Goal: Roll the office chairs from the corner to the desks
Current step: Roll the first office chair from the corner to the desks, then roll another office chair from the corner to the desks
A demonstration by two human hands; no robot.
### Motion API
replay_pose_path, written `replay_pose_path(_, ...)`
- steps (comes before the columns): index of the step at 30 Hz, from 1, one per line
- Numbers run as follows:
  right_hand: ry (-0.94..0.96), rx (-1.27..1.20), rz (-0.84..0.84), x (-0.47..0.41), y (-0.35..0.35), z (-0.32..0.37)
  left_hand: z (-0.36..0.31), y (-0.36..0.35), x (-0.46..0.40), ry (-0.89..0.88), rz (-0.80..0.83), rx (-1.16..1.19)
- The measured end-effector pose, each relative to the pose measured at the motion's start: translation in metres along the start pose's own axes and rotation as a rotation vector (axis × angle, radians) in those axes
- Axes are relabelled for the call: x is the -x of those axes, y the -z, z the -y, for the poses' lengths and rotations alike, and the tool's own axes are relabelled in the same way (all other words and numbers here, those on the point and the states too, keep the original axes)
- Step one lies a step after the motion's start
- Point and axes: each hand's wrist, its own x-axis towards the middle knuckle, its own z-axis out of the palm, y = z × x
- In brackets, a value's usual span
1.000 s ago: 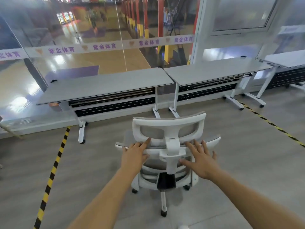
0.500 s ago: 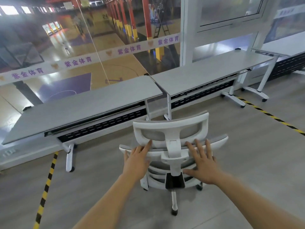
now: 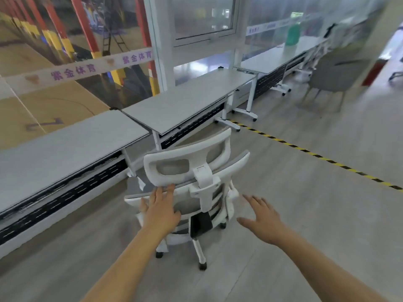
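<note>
A white office chair [image 3: 187, 166] with grey mesh and castors stands with its back to me, close to the gap between two grey desks. The left desk [image 3: 61, 149] runs along the glass wall, and the middle desk [image 3: 187, 101] is just beyond the chair's headrest. My left hand [image 3: 160, 211] lies flat against the chair's backrest, fingers spread, pressing and not gripping. My right hand [image 3: 261, 219] hovers open in the air to the right of the chair, off the backrest.
A third desk [image 3: 281, 53] with a green bottle [image 3: 293, 37] stands further right. A grey armchair [image 3: 333, 73] sits beside it. Black-and-yellow floor tape [image 3: 316, 155] crosses the floor right of the chair. A glass wall [image 3: 65, 51] backs the desks.
The chair has rolled closer to the desks and turned a little left. My right hand has come off the backrest and moved right. My view has swung to the right.
</note>
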Motion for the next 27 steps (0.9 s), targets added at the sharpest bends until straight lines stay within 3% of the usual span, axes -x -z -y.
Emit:
replay_pose_path(2, -0.12, -0.047, -0.043, 0.032, -0.012, -0.01, -0.008, 0.002, 0.001, -0.087, 0.041, 0.015)
replay_pose_path(8, -0.454, -0.228, -0.247, 0.158, -0.046, -0.023, -0.07, -0.018, 0.042, -0.582, 0.279, -0.007)
replay_pose_path(13, -0.714, -0.573, -0.469, 0.286, -0.061, -0.025, -0.131, -0.042, 0.117, -0.822, 0.516, 0.072)
replay_pose_path(18, -0.887, -0.762, -0.713, 0.405, -0.081, -0.046, -0.189, -0.059, 0.219, -0.986, 0.67, 0.153)
replay_pose_path(27, -1.167, -0.793, -0.984, 0.658, -0.146, -0.106, -0.282, -0.115, 0.479, -1.27, 0.881, 0.068)
